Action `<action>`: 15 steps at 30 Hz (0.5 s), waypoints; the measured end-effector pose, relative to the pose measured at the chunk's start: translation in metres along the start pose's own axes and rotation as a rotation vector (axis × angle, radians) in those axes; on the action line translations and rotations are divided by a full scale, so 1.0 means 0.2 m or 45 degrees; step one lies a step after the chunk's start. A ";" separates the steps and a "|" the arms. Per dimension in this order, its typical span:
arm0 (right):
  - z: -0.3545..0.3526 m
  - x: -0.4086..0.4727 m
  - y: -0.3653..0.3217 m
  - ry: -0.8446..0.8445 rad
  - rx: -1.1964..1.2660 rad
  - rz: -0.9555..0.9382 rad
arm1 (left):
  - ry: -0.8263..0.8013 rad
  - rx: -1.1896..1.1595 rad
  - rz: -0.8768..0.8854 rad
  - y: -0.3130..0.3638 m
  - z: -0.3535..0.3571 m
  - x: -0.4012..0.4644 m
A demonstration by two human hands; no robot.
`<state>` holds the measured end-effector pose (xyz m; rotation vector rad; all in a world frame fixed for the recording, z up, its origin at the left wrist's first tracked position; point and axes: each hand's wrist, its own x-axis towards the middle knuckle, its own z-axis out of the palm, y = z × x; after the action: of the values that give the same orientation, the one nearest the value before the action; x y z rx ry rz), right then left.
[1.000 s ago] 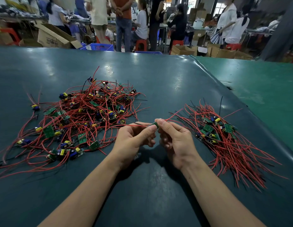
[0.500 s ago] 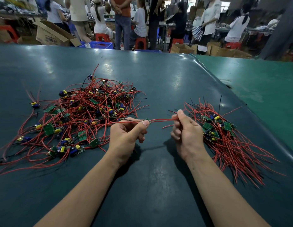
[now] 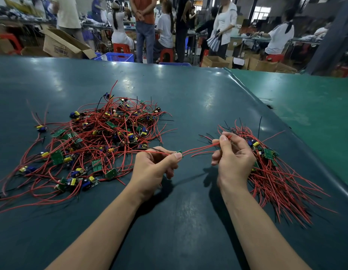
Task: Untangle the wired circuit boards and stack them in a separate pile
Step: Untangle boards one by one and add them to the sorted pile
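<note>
Red-wired little green circuit board (image 3: 179,152) is pinched in the left hand (image 3: 152,168) while the right hand (image 3: 232,156) pinches its leads, small sorted pile (image 3: 274,168) right, big tangled heap (image 3: 99,145) left on the worktop.

Left hand (image 3: 152,166): fingers curled, thumb tip pressed against forefinger in a pinching grip.
Right hand (image 3: 232,155): raised a little higher (back toward the camera), thumb and forefinger pinched, other fingers curled.
Forearms: bare, both reaching forward, hands apart.
</note>
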<state>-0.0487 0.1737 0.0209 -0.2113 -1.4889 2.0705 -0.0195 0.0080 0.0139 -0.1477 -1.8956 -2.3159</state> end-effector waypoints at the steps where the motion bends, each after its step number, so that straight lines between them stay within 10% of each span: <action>1: 0.00 0.00 0.00 -0.007 0.017 0.003 | -0.001 -0.004 -0.007 0.00 0.00 0.00; 15: 0.01 0.00 -0.04 -0.131 0.179 0.446 | 0.042 -0.165 0.021 0.00 -0.01 0.01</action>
<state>-0.0466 0.1729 0.0291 -0.3347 -1.4393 2.4875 -0.0218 0.0064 0.0134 -0.1374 -1.7232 -2.4147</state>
